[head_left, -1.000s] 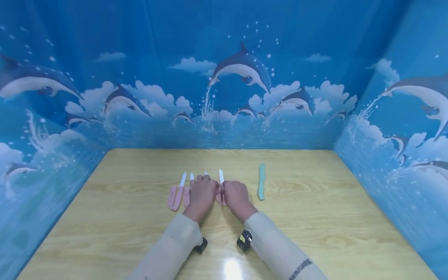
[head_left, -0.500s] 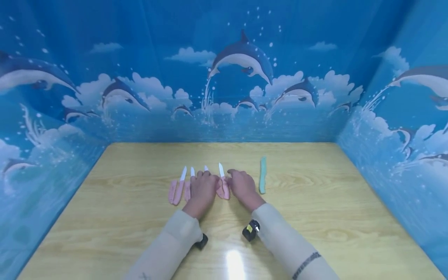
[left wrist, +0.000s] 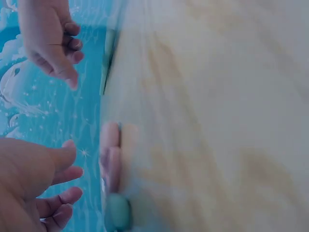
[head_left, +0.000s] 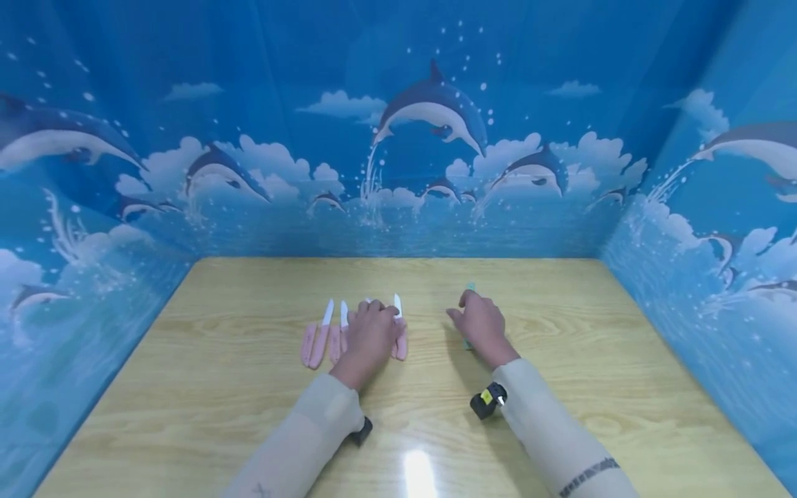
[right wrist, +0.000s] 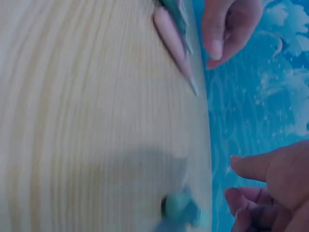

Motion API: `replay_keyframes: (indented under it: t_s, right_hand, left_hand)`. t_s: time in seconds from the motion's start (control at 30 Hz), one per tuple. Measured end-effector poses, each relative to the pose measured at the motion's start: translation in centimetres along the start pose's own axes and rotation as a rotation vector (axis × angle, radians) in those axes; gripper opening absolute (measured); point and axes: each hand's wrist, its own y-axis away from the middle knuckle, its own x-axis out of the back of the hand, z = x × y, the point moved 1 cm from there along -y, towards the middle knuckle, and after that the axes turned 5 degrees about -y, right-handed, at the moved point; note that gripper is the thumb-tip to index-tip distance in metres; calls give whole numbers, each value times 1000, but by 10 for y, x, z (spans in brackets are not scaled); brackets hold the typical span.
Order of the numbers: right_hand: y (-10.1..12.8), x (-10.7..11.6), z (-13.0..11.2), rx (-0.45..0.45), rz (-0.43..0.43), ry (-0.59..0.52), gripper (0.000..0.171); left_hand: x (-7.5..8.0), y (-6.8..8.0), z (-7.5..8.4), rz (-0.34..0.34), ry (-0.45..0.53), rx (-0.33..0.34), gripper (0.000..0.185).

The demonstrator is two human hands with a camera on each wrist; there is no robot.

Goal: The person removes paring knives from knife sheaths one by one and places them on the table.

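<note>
My left hand (head_left: 369,339) hovers over the middle of a row of small pink-handled knives, fingers loosely bent around nothing. At the row's left end lies a knife (head_left: 319,344) with a white blade, beside a flat pink sheath-like piece (head_left: 308,344). Another pink knife (head_left: 401,340) shows just right of that hand. In the left wrist view a rounded green end (left wrist: 118,211) sits near the pink handles. My right hand (head_left: 484,324) is above a slim green piece (head_left: 471,286), mostly covering it in the head view; its thumb and fingers are apart, gripping nothing.
All lies on a light wood-grain table (head_left: 261,401). A blue dolphin-print curtain (head_left: 280,228) closes off the back and both sides. Dark wrist cameras, one a black box (head_left: 488,401) under the right sleeve, hang close above the tabletop.
My right hand has let go of the rightmost pink knife and moved right, over the green piece. My left hand has stayed over the row, shifting only slightly.
</note>
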Motion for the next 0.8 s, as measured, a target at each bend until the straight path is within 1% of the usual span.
replay_keyframes:
  t_s: [0.1, 0.23, 0.37, 0.47, 0.57, 0.7, 0.8]
  right_hand:
    - [-1, 5, 13, -44, -3, 2, 30]
    - [-1, 8, 23, -82, -17, 6, 32]
    - [1, 9, 27, -105, -30, 19, 33]
    - [2, 9, 29, -123, -31, 37, 35]
    - [1, 9, 31, -134, -29, 48, 37]
    - [1, 7, 33, -133, -28, 36, 40]
    - [2, 4, 33, -126, -21, 27, 40]
  left_hand:
    - [3, -8, 10, -8, 35, -7, 42]
    - [11, -22, 22, -18, 18, -19, 47]
    - [18, -34, 28, -32, 0, -28, 47]
    - [19, -41, 31, -51, 8, -37, 45]
    - [16, -51, 35, -65, 10, -48, 43]
    - [13, -62, 42, -70, -118, -82, 35]
    - [12, -67, 49, -52, -205, -104, 31]
